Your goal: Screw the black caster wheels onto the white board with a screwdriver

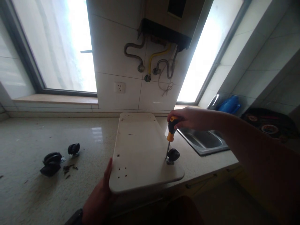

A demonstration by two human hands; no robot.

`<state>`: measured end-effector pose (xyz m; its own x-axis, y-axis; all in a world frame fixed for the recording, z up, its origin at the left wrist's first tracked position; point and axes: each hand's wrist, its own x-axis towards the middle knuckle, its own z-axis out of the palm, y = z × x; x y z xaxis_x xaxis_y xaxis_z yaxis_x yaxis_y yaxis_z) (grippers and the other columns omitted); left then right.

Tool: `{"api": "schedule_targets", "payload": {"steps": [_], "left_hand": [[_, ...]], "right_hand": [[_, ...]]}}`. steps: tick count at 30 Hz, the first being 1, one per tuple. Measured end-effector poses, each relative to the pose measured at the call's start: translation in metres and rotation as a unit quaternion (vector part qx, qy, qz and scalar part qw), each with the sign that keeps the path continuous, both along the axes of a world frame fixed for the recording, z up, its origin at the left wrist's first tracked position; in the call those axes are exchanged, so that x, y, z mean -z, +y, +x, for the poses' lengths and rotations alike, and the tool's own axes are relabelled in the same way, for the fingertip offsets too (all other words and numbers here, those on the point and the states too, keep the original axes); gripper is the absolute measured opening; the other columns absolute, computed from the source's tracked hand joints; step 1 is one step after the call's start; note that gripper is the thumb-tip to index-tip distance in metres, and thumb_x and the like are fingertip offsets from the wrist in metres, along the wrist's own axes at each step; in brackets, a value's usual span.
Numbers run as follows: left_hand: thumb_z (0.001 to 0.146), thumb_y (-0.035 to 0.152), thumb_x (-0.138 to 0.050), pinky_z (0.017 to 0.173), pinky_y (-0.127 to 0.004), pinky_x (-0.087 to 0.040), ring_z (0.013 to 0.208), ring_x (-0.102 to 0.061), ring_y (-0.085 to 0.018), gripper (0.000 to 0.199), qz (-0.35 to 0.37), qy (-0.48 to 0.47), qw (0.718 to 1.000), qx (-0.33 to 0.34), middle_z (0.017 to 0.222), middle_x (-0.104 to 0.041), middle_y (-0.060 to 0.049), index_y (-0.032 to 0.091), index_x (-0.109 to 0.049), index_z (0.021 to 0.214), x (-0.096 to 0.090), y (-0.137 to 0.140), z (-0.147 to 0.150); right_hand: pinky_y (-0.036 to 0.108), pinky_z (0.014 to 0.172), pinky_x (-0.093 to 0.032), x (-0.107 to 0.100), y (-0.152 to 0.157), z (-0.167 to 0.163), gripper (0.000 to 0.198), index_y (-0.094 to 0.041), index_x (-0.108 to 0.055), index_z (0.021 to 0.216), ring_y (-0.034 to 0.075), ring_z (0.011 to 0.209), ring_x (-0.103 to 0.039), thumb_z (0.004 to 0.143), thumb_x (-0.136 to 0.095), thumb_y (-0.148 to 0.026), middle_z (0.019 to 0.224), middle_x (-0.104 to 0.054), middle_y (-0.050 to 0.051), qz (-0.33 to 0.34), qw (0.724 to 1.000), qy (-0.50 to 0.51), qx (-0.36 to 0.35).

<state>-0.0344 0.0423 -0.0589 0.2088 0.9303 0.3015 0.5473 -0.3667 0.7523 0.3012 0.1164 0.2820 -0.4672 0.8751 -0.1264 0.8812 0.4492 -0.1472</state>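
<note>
My right hand (pixel 184 118) is closed around the yellow and black handle of a screwdriver (pixel 171 132). Its shaft points down, with the tip at the mounting plate of a black caster wheel (pixel 173 154). That caster sits near the right front corner of a white board (pixel 140 143) with rounded corners. Groups of small holes show at the board's other corners. My left hand (pixel 99 195) grips the board's left front corner, thumb along the side edge; its other fingers are hidden underneath.
Loose black casters (pixel 52 162) lie on the speckled countertop (pixel 93 184) at left, with several screws (pixel 67 168) beside them. A steel sink (pixel 203 139) is set in at right. A water heater (pixel 173 22) with pipes hangs on the wall, above a socket (pixel 119 87).
</note>
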Motion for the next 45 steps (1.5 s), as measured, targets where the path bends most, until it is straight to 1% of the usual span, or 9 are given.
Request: {"api": "schedule_targets", "payload": {"steps": [3,9,15,20,26,29,34,39,45], "left_hand": [[0.1,0.031,-0.046,0.101,-0.047,-0.057,0.124,-0.066,-0.03,0.086,0.008,0.013,1.0,0.024,0.146,-0.059,-0.018,0.028,0.015,0.162,-0.001,-0.001,-0.001],[0.098,0.029,-0.051,0.1,-0.048,-0.058,0.124,-0.066,-0.033,0.09,0.009,0.012,1.0,0.023,0.145,-0.06,-0.017,0.029,0.011,0.163,0.003,0.0,-0.003],[0.094,0.033,-0.06,0.109,-0.052,-0.051,0.137,-0.054,-0.035,0.103,-0.036,-0.02,0.999,0.033,0.161,-0.041,-0.018,0.031,0.018,0.161,0.012,0.0,-0.005],[0.089,0.032,-0.064,0.117,-0.062,-0.036,0.152,-0.03,-0.04,0.106,-0.021,-0.068,0.997,0.026,0.17,-0.019,-0.016,0.031,0.012,0.163,0.018,-0.004,0.001],[0.089,0.032,-0.058,0.116,-0.07,-0.033,0.15,-0.033,-0.042,0.099,-0.006,-0.095,0.995,-0.015,0.167,-0.03,-0.014,0.034,0.008,0.163,0.012,-0.01,0.011],[0.087,0.031,-0.061,0.118,-0.068,-0.031,0.15,-0.033,-0.042,0.102,-0.013,-0.101,0.995,-0.022,0.164,-0.038,-0.014,0.033,0.008,0.163,0.008,-0.012,0.014],[0.093,0.034,-0.055,0.119,-0.068,-0.026,0.152,-0.029,-0.04,0.092,-0.041,-0.119,0.992,-0.031,0.167,-0.03,-0.014,0.032,0.004,0.164,0.009,-0.014,0.012],[0.096,0.036,-0.054,0.119,-0.06,-0.033,0.151,-0.033,-0.035,0.091,-0.07,-0.094,0.993,-0.006,0.168,-0.027,-0.012,0.032,0.007,0.163,0.008,-0.014,0.005],[0.094,0.038,-0.057,0.116,-0.064,-0.036,0.15,-0.034,-0.038,0.093,-0.066,-0.081,0.994,-0.021,0.167,-0.029,-0.015,0.031,0.005,0.164,0.013,-0.012,0.004]], "right_hand": [[0.037,0.067,-0.042,-0.001,0.001,0.002,0.031,-0.024,-0.066,0.116,0.022,0.077,-0.062,0.087,-0.064,-0.035,0.092,-0.07,0.004,0.023,0.999,-0.021,-0.003],[0.039,0.067,-0.042,0.005,0.004,0.008,0.028,-0.028,-0.067,0.113,0.024,0.077,-0.062,0.086,-0.065,-0.037,0.091,-0.071,0.004,0.049,0.999,-0.015,-0.019],[0.04,0.068,-0.041,0.012,0.003,0.005,0.028,-0.025,-0.067,0.108,0.025,0.075,-0.06,0.081,-0.067,-0.031,0.088,-0.07,0.007,0.069,0.998,-0.003,-0.006],[0.039,0.074,-0.044,0.005,-0.001,-0.001,0.028,-0.025,-0.066,0.109,0.025,0.086,-0.063,0.081,-0.065,-0.026,0.102,-0.071,0.007,0.041,0.998,0.038,-0.021],[0.037,0.072,-0.042,0.002,-0.002,-0.004,0.027,-0.025,-0.065,0.113,0.022,0.083,-0.062,0.086,-0.064,-0.031,0.097,-0.07,0.005,0.022,0.999,0.023,-0.03],[0.037,0.069,-0.041,0.004,-0.003,-0.005,0.029,-0.024,-0.067,0.112,0.022,0.08,-0.062,0.086,-0.066,-0.034,0.096,-0.07,0.006,0.047,0.999,0.016,-0.008],[0.036,0.065,-0.04,0.007,-0.004,-0.012,0.029,-0.024,-0.069,0.108,0.021,0.073,-0.061,0.082,-0.069,-0.038,0.088,-0.071,0.005,0.084,0.996,0.008,0.026],[0.037,0.064,-0.043,0.012,-0.003,-0.023,0.026,-0.023,-0.07,0.099,0.022,0.074,-0.063,0.08,-0.071,-0.04,0.089,-0.072,0.006,0.098,0.991,0.025,0.092],[0.037,0.057,-0.04,0.016,0.002,-0.034,0.025,-0.019,-0.07,0.085,0.021,0.065,-0.06,0.079,-0.071,-0.044,0.076,-0.07,0.008,0.136,0.978,-0.01,0.159]]}}
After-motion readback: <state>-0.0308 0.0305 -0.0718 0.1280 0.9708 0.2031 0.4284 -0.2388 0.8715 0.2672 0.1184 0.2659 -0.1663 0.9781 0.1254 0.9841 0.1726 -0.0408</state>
